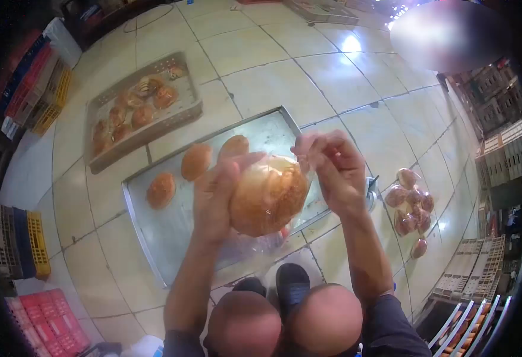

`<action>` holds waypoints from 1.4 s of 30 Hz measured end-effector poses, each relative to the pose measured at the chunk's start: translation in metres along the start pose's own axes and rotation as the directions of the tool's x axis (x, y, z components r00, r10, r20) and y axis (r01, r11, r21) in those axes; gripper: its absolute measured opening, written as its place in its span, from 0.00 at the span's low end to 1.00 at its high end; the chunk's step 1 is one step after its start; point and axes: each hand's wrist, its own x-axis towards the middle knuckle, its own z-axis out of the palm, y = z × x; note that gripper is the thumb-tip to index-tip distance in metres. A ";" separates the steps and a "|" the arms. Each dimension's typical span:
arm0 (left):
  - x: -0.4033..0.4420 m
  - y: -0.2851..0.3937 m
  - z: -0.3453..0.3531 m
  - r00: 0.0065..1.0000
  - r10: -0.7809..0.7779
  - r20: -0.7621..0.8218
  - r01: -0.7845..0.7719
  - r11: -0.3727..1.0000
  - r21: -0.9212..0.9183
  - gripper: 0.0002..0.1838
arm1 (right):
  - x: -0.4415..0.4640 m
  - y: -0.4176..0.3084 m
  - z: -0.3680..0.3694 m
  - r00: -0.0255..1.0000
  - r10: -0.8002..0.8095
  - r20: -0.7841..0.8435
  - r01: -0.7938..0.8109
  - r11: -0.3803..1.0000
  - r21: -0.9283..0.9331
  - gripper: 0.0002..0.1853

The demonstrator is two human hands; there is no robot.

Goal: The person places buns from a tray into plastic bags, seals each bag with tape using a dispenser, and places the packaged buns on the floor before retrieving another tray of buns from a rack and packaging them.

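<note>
A large round bread loaf [267, 196], golden brown and in what looks like a clear plastic bag, is held up above the metal tray [148, 256]. My left hand [216, 193] grips its left side, fingers wrapped round it. At its upper right, my right hand [335, 169] is closed in a pinch, seemingly on the bag's clear edge; the fingertips are slightly blurred. Behind the loaf, a bread roll [161, 190], a second roll [196, 161] and a third roll [235, 147] lie on the tray. Some clear plastic shows below the loaf.
A plastic crate [142, 140] of bagged bread stands on the tiled floor at upper left. Several wrapped loaves [413, 205] lie on the floor at right. Stacked crates line both sides, including a yellow crate [38, 244] and a red crate [47, 321]. My knees are close below.
</note>
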 end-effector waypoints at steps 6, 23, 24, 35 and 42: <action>-0.003 -0.001 0.037 0.974 0.222 -0.038 -0.217 0.971 0.101 0.22 | -0.028 0.003 0.033 0.951 0.166 -0.260 -0.077 0.944 0.320 0.15; -0.029 0.013 0.052 0.970 0.154 -0.187 -0.112 0.970 0.218 0.13 | -0.051 -0.013 0.023 0.976 -0.095 -0.195 0.065 0.986 -0.156 0.13; -0.033 0.013 0.057 0.981 0.113 -0.158 -0.088 0.984 0.158 0.14 | -0.053 -0.017 0.021 0.977 0.061 -0.206 -0.075 0.995 -0.060 0.12; -0.038 -0.019 0.055 1.000 -0.008 -0.023 0.011 0.994 0.112 0.16 | -0.072 -0.024 -0.017 0.937 0.346 -0.041 -0.347 0.917 -0.196 0.05; -0.015 -0.040 0.052 0.984 -0.069 0.162 0.012 0.945 0.326 0.14 | -0.076 -0.048 -0.001 0.975 -0.071 0.212 0.202 0.688 -0.697 0.02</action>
